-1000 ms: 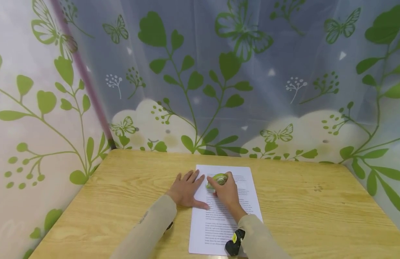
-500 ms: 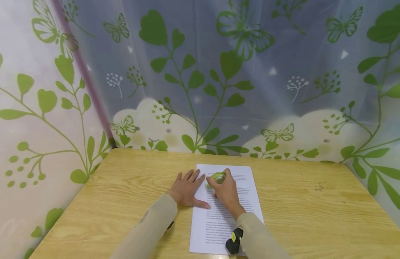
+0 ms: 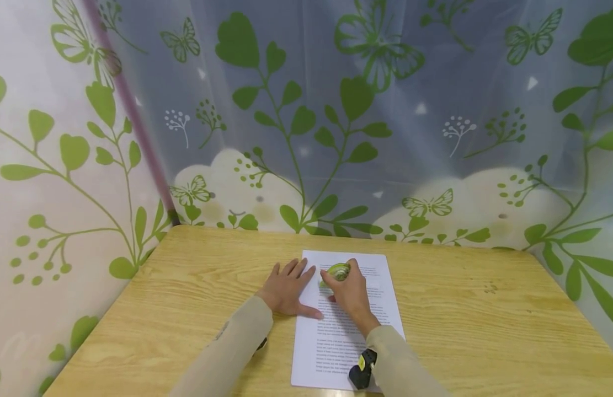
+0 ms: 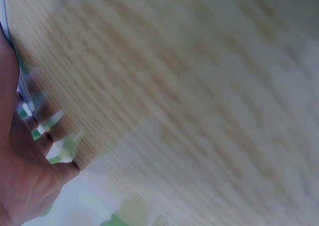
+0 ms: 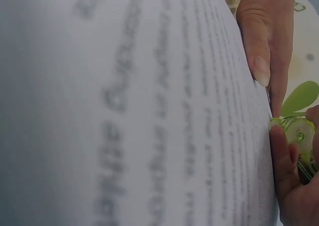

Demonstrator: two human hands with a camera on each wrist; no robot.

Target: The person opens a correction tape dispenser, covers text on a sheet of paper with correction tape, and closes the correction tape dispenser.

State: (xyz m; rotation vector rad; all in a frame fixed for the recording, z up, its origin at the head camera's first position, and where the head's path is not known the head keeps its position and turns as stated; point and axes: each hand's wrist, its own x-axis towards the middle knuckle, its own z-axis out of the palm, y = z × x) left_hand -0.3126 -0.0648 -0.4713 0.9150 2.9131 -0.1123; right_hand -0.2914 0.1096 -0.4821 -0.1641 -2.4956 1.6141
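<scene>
A printed sheet of paper (image 3: 306, 364) lies on the wooden table, its lines of text running across it. My right hand (image 3: 353, 292) grips a green, see-through correction tape (image 3: 340, 271) between thumb and fingers, its tip low over the upper lines of print. In the right wrist view, the round reel inside the correction tape (image 5: 300, 132) shows through the case. Spread flat, my left hand (image 3: 285, 289) rests on the paper's left edge, the thumb lying on the print and the outer fingers on the wood. The print beneath my right hand is hidden.
The pale wooden table (image 3: 465, 320) extends on both sides of the paper. A hanging curtain (image 3: 306, 138) with leaves and butterflies stands along its back edge and sides. A black wrist camera (image 3: 362, 370) sits by my right sleeve, over the paper's lower part.
My right hand shifts slightly left and then back to the right with the correction tape over the upper lines. My left hand stays in place on the paper.
</scene>
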